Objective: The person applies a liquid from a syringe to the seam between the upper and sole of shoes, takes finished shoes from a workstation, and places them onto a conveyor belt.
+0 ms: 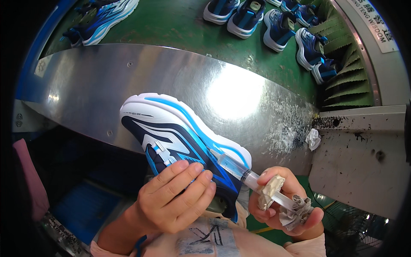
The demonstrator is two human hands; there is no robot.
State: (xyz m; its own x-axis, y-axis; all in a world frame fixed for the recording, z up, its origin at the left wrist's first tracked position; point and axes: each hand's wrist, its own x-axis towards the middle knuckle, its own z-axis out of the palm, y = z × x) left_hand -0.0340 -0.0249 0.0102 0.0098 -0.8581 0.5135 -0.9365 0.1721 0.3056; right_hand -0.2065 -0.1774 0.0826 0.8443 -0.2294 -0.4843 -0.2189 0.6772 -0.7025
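Note:
A navy and blue running shoe (pixel 188 128) with a white sole lies on its side, partly over the near edge of the metal ledge. My left hand (pixel 177 199) is closed on the shoe's upper near the laces; its thumb is hidden. In my right hand (pixel 284 201) is a clear plastic syringe (pixel 235 167), its flange and plunger end wrapped in crumpled tape or paper. The syringe's tip meets the shoe along the line between the blue upper and the white sole. Clear liquid or gel seems to fill part of the barrel.
Beyond the brushed metal ledge (pixel 94 73) runs a green conveyor belt (pixel 171 32). It carries several similar shoes (pixel 278 30) at the far right and another shoe (pixel 102 21) at the far left. Green strip curtains (pixel 349 68) hang at the right. Crumpled white paper (pixel 313 139) sits by the ledge's right end.

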